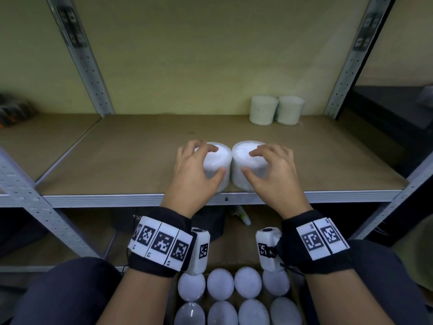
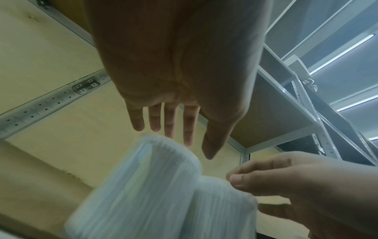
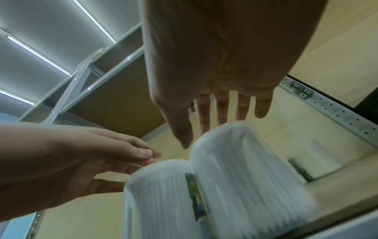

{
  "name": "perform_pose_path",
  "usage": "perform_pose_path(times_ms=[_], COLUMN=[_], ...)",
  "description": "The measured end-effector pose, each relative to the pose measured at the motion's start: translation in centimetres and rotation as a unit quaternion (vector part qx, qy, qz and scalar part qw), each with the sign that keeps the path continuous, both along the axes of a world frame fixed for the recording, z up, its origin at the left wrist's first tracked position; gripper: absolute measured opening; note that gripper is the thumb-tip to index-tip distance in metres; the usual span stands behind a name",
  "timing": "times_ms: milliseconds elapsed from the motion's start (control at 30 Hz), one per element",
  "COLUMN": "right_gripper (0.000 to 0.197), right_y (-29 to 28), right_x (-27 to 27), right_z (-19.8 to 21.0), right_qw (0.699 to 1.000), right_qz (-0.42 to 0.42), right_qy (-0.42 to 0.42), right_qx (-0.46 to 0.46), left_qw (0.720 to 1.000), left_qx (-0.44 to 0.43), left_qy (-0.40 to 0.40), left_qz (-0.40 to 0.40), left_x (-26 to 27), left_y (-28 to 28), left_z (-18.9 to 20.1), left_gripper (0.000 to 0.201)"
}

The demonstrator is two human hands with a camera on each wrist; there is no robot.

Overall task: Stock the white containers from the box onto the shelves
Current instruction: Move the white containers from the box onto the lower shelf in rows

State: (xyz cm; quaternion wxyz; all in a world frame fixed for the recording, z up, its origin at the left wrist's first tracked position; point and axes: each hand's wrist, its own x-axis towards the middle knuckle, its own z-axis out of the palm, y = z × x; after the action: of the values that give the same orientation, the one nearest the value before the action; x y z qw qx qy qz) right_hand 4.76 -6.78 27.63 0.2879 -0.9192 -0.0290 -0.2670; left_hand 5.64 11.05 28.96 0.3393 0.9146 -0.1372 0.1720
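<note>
Two white ribbed containers stand side by side and touching near the front edge of the brown shelf (image 1: 121, 160). My left hand (image 1: 215, 160) arches over the left container (image 1: 216, 165), and my right hand (image 1: 248, 161) over the right container (image 1: 243, 174). In the left wrist view my left hand (image 2: 175, 142) has straight, spread fingers just above the left container (image 2: 135, 186), the thumb clear of it. The right wrist view shows my right hand (image 3: 212, 131) the same way over the right container (image 3: 245, 169). Neither hand grips. Several more white containers (image 1: 220, 283) fill the box below my wrists.
Two other white containers (image 1: 262, 110) (image 1: 290, 110) stand at the shelf's back right. Perforated grey uprights (image 1: 93, 73) (image 1: 346, 73) frame the bay, and a metal rail (image 1: 105, 200) edges the front. A lower shelf (image 1: 77, 242) lies beneath.
</note>
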Motion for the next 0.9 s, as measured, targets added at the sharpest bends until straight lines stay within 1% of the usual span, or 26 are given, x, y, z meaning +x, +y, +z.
perform_pose_path(times_ms=[100, 200, 367, 567, 767, 900], right_gripper=[0.022, 0.018, 0.013, 0.013, 0.011, 0.014], right_y=[-0.4, -0.8, -0.7, -0.7, -0.9, -1.0], right_x=[-0.6, -0.5, -0.2, 0.7, 4.4, 7.6], right_z=[0.6, 0.9, 1.4, 1.6, 1.7, 2.1], right_qw=[0.999, 0.998, 0.999, 0.998, 0.993, 0.99], right_qz=[0.02, 0.029, 0.009, -0.007, -0.024, -0.032], right_qy=[0.024, 0.045, 0.047, 0.056, 0.092, 0.112], right_qx=[-0.016, -0.012, 0.001, 0.036, 0.065, 0.083], left_qw=[1.0, 0.999, 0.999, 1.0, 0.999, 0.999], left_qx=[0.022, 0.038, 0.039, 0.011, 0.022, 0.036], left_qy=[-0.009, -0.009, -0.017, -0.011, 0.011, 0.034], left_qz=[-0.002, -0.016, -0.011, 0.002, 0.023, 0.017], left_x=[-0.3, -0.2, 0.1, 1.5, 4.9, 8.1], left_y=[-0.1, 0.2, 0.1, -0.2, -1.0, -1.9], left_z=[0.3, 0.4, 0.5, 0.7, 1.0, 1.4], left_gripper=[0.024, 0.017, 0.017, 0.016, 0.018, 0.018])
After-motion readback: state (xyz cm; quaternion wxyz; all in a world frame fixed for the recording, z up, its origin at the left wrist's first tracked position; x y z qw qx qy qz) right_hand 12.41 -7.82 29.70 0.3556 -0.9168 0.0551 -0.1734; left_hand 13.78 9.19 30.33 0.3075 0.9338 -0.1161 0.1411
